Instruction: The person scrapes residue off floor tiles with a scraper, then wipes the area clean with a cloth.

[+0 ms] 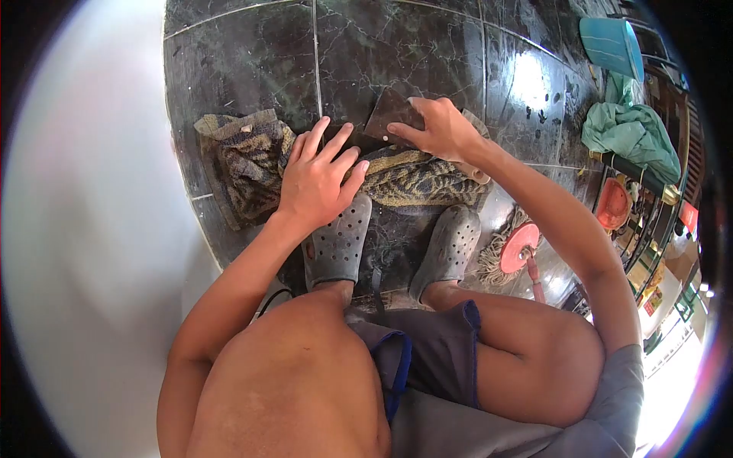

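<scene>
The right hand (441,128) grips a dark flat piece (391,114) in its fingers, with the piece low by the floor (252,69) just past the fingertips. The left hand (319,182) is open with fingers spread over a striped rag (244,164), and I cannot tell if it touches. The job looks about half done, since the tiles past the fingers shine but small specks show to the right of them. A white wall (92,229) is left of the left hand, and a red mop (519,248), a green cloth (634,133) and a blue tub (611,42) are off to the right.
</scene>
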Tool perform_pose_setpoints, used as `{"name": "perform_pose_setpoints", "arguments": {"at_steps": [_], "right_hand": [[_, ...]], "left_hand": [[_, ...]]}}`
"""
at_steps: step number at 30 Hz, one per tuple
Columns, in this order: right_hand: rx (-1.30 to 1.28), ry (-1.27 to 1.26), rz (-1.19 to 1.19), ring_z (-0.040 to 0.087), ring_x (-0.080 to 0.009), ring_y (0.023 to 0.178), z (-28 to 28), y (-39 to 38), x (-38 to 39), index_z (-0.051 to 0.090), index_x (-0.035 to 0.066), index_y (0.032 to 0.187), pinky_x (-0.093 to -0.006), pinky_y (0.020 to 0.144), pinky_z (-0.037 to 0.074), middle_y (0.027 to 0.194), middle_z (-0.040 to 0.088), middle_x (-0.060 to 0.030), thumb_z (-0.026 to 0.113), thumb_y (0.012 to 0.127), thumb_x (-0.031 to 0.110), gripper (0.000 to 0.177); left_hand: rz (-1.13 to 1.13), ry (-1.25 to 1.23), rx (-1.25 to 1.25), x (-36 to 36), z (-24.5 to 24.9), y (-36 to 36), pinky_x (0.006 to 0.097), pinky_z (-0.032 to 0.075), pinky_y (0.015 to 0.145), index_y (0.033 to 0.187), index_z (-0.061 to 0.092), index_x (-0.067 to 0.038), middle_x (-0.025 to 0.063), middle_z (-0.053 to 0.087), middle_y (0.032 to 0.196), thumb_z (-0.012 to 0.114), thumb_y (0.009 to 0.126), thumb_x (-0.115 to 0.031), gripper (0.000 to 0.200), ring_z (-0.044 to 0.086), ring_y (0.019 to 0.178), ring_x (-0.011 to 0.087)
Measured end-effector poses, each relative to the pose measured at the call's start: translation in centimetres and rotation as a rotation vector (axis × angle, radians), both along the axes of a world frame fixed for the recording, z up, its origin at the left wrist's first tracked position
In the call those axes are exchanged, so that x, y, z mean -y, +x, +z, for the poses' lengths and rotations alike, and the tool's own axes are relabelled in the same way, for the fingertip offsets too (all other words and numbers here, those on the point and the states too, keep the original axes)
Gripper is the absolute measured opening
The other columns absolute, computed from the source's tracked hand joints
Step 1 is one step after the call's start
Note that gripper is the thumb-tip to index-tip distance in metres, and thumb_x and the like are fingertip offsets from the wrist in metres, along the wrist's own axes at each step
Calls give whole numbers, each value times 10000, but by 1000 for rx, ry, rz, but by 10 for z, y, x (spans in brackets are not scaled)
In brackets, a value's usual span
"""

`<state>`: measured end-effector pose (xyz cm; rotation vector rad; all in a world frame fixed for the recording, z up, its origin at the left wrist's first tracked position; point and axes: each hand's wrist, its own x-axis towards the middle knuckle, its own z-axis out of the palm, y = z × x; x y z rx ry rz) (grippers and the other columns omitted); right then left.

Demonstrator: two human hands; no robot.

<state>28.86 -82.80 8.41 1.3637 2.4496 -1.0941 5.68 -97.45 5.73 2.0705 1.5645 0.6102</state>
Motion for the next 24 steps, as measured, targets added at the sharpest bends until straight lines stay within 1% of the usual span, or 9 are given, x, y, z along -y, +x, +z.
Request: {"name": "perform_pose_setpoints", "arguments": {"at_steps": [2,5,8,14,17,20,23,24], "right_hand": [[14,5,-5,665,-492,694,1,0,0,643,-77,902,-511,661,531,697,646,-295,746,937,462,550],[117,-27,-118,666,-491,692,11,-7,-6,650,-81,918,-514,660,531,693,646,-291,750,934,459,549],[7,-30,7,662,-475,663,2,-2,-1,647,-85,917,-510,652,529,673,633,-284,748,937,463,557],[100,1,-112,676,-474,685,8,-7,-4,653,-94,950,-508,673,536,691,642,-295,746,937,469,571],[37,-44,15,680,-471,690,1,-3,-1,651,-86,939,-505,664,537,690,646,-288,759,930,457,553],[26,-5,-6,684,-467,692,2,-3,2,646,-84,925,-503,661,538,691,651,-280,755,936,460,555],[53,62,-162,694,-481,727,6,-4,-5,649,-90,935,-512,682,545,724,668,-295,743,942,472,570],[38,56,-175,689,-488,724,1,-1,-5,649,-93,939,-512,686,550,731,671,-297,742,943,472,573]], "left_hand": [[2,1,3,0,0,0,533,379,1156,1120,779,-27,134,639,1446,632,1010,-289,320,475,1427,397],[6,4,11,0,0,1,533,377,1158,1115,781,-27,132,643,1441,636,1007,-286,316,476,1427,395],[6,5,16,1,-1,0,536,375,1158,1111,782,-26,131,646,1439,640,1004,-284,313,474,1427,394],[7,9,17,1,-2,1,544,373,1160,1115,783,-26,130,643,1441,640,1005,-287,317,471,1430,391],[5,10,12,2,-3,0,547,372,1160,1117,783,-26,130,643,1443,637,1007,-291,322,471,1431,389],[6,11,15,1,-3,0,549,372,1161,1117,783,-23,131,643,1443,634,1010,-293,327,470,1433,390],[5,14,16,1,-4,0,549,371,1162,1117,782,-19,134,644,1441,633,1012,-293,330,468,1434,392],[3,13,15,1,-4,0,549,371,1162,1117,782,-18,136,645,1440,632,1013,-294,331,467,1434,393]]}}
